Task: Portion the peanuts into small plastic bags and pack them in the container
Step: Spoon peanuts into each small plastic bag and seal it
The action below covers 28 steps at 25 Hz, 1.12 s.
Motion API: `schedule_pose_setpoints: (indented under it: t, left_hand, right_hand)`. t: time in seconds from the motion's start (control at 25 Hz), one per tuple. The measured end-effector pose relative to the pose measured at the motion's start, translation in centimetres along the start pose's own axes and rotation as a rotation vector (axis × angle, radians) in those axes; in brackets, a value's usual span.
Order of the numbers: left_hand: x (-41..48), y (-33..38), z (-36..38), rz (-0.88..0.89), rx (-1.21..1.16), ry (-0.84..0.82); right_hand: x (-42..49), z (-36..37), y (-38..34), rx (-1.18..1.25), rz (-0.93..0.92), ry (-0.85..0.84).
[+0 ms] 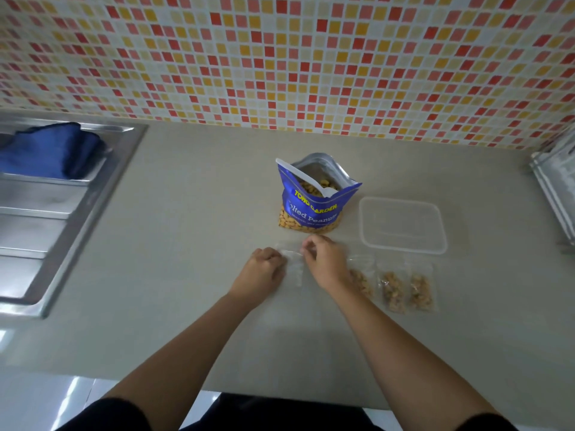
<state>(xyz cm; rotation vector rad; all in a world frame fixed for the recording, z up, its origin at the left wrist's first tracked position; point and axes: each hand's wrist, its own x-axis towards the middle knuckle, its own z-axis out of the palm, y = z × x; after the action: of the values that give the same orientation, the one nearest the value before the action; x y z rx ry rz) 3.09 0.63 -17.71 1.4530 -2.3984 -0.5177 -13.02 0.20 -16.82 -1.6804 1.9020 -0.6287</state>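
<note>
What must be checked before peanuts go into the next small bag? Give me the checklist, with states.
1. Peanut pack open and upright: ok.
2. Empty bag gripped by left hand and right hand: ok.
3. Empty bag's mouth open: cannot tell.
4. Container beside the pack: ok.
5. Container lid off: cannot tell.
6. Filled bags packed in container: not ok, three lie on the counter.
</note>
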Motion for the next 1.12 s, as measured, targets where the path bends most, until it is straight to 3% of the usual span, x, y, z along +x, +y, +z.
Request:
schedule_pose_setpoints:
  t: [0.16,0.24,0.32,0.4,0.6,0.76,0.88,1.12]
  left_hand:
    - [-0.2,0.2,-0.1,0.071,0.035,0.023]
    - [-0.4,0.2,-0.6,0.020,-0.064,0.085]
    - [-0.3,0.0,-1.4,-0.094,-0.181,0.218]
    - [0.6,0.2,-2.7,-0.104,-0.191,0.246]
    - [3.1,2.0,-7.0,-0.070,-0.265,-0.081]
    - [3.6,4.0,-9.5,-0.295,-0.806,-0.126]
    - [4.2,5.4,-11.4,-0.355,-1.095,-0.187]
    - [6.4,7.3,-14.4,-0.264,-1.045,-0.247]
  right_hand:
    - [0.0,-0.3,-0.3,0.242,0.088,-0.026]
    - [-0.1,-0.3,-0.4,0.424,0.158,-0.024]
    - [-0.5,-0.3,-0.5,0.504,0.166,-0.031]
    - [-0.7,-0.6,-0.9,0.557,0.165,-0.064]
    - [-1.8,-3.0,-2.3,0.716,0.126,-0.086]
    - [-2.9,-5.3,-2.1,0.700,0.087,-0.152]
    - [-2.8,-7.9,-1.9,0.700,0.063,-0.100]
    - [-1.9,-13.6,-3.1,0.666,-0.046,-0.107]
